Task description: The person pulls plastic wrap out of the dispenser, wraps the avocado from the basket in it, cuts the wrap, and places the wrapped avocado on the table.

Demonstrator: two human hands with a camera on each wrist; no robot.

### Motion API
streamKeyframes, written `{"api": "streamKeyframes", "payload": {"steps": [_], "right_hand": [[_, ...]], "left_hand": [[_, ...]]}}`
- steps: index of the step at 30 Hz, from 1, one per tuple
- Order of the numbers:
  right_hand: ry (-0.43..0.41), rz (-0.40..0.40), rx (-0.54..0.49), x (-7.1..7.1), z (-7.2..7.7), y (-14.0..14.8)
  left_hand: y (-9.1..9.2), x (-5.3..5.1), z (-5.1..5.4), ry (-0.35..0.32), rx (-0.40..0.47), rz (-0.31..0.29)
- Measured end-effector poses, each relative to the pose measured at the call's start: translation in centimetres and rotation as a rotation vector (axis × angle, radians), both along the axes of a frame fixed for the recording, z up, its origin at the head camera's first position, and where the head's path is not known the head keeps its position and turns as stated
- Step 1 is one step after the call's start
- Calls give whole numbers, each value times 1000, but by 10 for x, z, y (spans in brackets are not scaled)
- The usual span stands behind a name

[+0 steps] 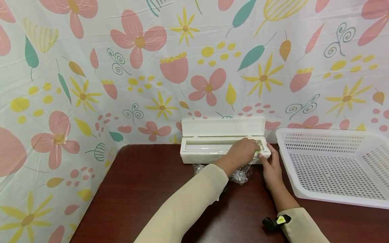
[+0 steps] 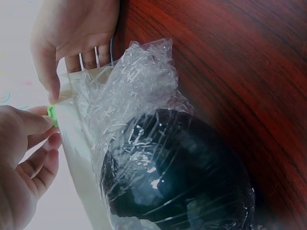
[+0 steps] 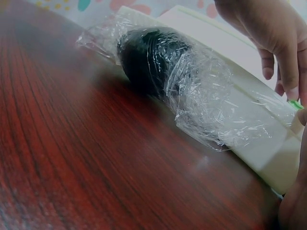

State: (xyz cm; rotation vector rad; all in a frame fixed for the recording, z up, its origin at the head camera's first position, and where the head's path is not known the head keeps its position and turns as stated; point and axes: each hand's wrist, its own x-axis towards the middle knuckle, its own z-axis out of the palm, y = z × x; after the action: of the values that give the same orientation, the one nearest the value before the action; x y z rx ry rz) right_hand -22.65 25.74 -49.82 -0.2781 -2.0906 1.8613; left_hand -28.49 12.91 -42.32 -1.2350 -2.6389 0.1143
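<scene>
Green slider [image 2: 53,116] pinched by left hand [image 1: 243,152], between fingertips | box [image 1: 197,158] gripped at right end by right hand [image 1: 272,170] | film-wrapped item [image 3: 148,57] seen near-left of fingers, beside box

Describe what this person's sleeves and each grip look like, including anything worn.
The left sleeve and right sleeve are plain cream. A black device sits at the right cuff, bearing a yellow label with dark marks too small to read. A bit of black shows beside the left cuff, mostly hidden. Left grip and right grip wear no gloves.
</scene>
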Motion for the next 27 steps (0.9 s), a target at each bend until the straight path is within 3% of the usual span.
{"api": "streamKeyframes", "payload": {"steps": [15, 27], "right_hand": [[22, -1, -9, -14, -24, 8], [48, -9, -35, -16, -27, 8]], "left_hand": [[-1, 0, -1, 14, -2, 10], [-3, 0, -1, -10, -2, 21]]}}
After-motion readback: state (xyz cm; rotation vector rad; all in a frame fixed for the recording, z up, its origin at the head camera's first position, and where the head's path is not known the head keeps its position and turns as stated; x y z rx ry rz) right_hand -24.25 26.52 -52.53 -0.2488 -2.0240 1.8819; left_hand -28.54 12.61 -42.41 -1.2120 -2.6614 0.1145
